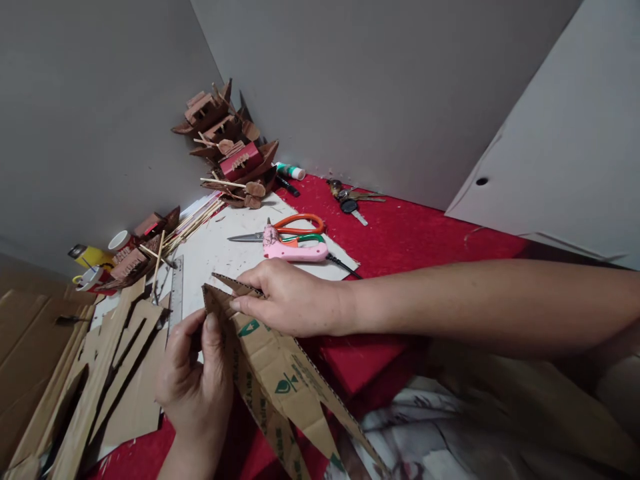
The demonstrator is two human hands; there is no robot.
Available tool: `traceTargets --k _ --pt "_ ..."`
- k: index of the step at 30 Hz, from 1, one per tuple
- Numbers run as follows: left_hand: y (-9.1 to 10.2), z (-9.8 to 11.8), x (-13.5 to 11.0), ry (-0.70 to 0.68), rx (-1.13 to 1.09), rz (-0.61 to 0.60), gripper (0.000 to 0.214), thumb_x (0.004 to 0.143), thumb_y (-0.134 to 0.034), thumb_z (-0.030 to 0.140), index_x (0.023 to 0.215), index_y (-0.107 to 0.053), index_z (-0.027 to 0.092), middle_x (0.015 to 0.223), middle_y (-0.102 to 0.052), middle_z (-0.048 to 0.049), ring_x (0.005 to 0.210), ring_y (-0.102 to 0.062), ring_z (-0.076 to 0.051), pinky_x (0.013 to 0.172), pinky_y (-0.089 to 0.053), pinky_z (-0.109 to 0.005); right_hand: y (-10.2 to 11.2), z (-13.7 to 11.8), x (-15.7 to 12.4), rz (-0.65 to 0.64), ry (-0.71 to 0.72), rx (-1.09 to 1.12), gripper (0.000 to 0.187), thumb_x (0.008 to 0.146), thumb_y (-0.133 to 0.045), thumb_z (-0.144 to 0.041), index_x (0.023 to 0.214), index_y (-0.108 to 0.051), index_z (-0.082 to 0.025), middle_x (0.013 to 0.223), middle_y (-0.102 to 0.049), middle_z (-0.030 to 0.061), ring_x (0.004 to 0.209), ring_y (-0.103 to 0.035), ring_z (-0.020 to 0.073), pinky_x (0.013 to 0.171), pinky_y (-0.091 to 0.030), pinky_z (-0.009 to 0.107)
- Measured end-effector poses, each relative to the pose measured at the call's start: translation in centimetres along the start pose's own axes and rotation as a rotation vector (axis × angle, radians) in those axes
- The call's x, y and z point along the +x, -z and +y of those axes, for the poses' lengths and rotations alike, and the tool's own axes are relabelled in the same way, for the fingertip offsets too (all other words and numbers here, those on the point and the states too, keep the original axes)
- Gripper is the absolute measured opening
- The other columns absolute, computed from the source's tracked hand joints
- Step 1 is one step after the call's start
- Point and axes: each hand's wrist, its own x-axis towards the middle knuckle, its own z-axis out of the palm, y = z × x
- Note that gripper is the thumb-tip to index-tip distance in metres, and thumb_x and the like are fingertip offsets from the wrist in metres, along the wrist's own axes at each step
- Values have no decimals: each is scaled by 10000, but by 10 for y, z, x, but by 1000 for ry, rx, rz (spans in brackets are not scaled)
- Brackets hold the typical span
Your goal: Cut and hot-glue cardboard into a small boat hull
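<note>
Both my hands hold a cut piece of brown cardboard point(285, 380) with green print and long pointed strips hanging toward me. My left hand point(197, 373) pinches its upper left edge between thumb and fingers. My right hand point(287, 297) grips the upper right part, thumb on the near face and the fingers behind it mostly hidden. Just beyond my right hand lie a pink hot glue gun point(295, 251) and scissors with orange handles point(303, 219), close together on a white sheet point(220, 247).
Several small brown model boats point(240, 163) stand against the wall. Cardboard scraps point(125, 373) are piled at the left, near a steel ruler point(177, 287), thin sticks point(197, 223), cups point(95, 280) and a yellow bottle point(90, 255). Keys point(350, 200) lie on the red cloth point(400, 233).
</note>
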Motion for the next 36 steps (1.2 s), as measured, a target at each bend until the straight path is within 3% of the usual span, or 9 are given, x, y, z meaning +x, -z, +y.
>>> traceTargets --k 14,24,33,36 --pt "-3 5 0 89 1 24 145 848 -652 320 910 -693 196 741 -662 6 620 -576 -118 623 -445 -231 -1 0 -2 1 28 -48 260 859 -529 -104 604 -492 -140 587 -463 -37 595 -393 83 568 -249 231" --pt "-3 3 5 54 -22 12 115 846 -653 292 867 -687 185 729 -633 11 627 -560 -114 614 -442 -225 1 -3 1 -14 -3 -61 208 860 -545 -118 653 -553 -116 641 -539 -15 629 -451 89 577 -278 217" --pt "4 7 14 -43 13 -69 70 866 -636 224 846 -699 202 733 -645 38 660 -561 -80 648 -437 -184 -1 -1 1 -20 -42 -78 217 866 -551 -144 649 -548 -127 601 -475 -36 596 -426 85 567 -278 222" --pt "5 8 14 17 -6 -38 73 850 -662 250 837 -714 201 739 -668 39 665 -580 -72 647 -453 -163 0 -1 0 -19 -12 -73 208 868 -536 -124 660 -553 -125 617 -495 -29 610 -439 87 576 -287 220"
